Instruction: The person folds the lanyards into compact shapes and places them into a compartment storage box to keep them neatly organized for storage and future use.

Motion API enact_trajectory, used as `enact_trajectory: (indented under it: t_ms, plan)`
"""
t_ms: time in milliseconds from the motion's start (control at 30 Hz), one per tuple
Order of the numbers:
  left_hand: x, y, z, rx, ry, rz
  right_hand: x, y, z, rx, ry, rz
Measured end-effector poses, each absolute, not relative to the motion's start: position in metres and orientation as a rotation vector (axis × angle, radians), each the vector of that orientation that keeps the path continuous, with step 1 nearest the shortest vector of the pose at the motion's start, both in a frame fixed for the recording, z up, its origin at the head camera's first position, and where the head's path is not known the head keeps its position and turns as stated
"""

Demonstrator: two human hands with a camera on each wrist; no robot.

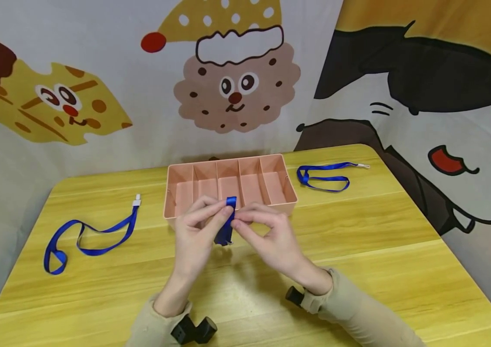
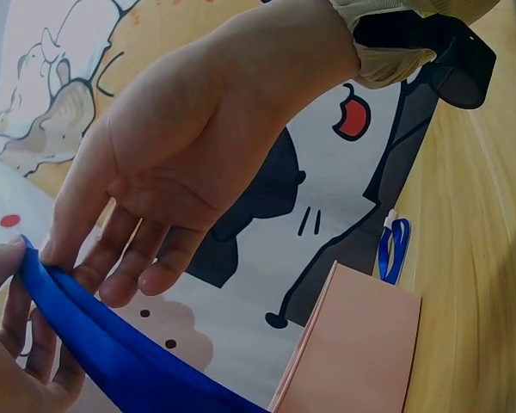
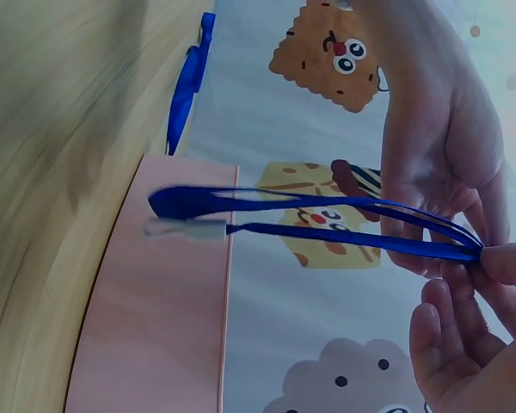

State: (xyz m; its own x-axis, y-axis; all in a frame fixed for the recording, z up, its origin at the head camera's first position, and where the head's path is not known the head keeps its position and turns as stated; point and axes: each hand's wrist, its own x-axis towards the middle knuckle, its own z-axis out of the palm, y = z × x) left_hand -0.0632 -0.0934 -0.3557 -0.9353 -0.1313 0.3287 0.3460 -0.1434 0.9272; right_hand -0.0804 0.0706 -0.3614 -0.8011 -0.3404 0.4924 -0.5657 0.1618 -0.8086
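Observation:
A folded blue lanyard (image 1: 225, 232) hangs between my two hands in front of the pink divided box. My left hand (image 1: 199, 233) pinches its folded top between thumb and fingers. At the strap's right edge, my right hand (image 1: 273, 236) pinches it with thumb and forefinger. In the right wrist view the strap's loops droop from both hands, with a whitish clip (image 3: 208, 229) at the lower end. The left wrist view shows the doubled blue strap (image 2: 112, 344) running down from the fingertips.
Behind the hands stands a pink box (image 1: 291, 207) with several compartments, on a wood-grain table (image 1: 358, 289). One blue lanyard (image 1: 111, 248) lies looped at left, another (image 1: 325, 167) at right beside the box. A cartoon-printed cloth (image 1: 141, 96) hangs behind the table.

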Motion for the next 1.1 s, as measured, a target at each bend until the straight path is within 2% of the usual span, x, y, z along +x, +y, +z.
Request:
enact_trajectory:
  t_ms: [333, 700, 967, 1100]
  plan:
    - [-0.064, -0.093, -0.357, -0.266, -1.802, -2.145, -0.079, 0.067, -0.360, 0.847, -2.247, 1.766]
    - [-0.069, -0.093, -0.359, -0.224, -1.930, -2.206, -0.097, 0.076, -0.347, 0.817, -2.141, 1.821]
    - [-0.072, -0.088, -0.371, -0.463, -2.165, -2.168, -0.109, 0.089, -0.328, 0.775, -2.121, 1.847]
    - [-0.072, -0.087, -0.372, -0.497, -2.166, -2.203, -0.112, 0.091, -0.326, 0.776, -2.150, 1.854]
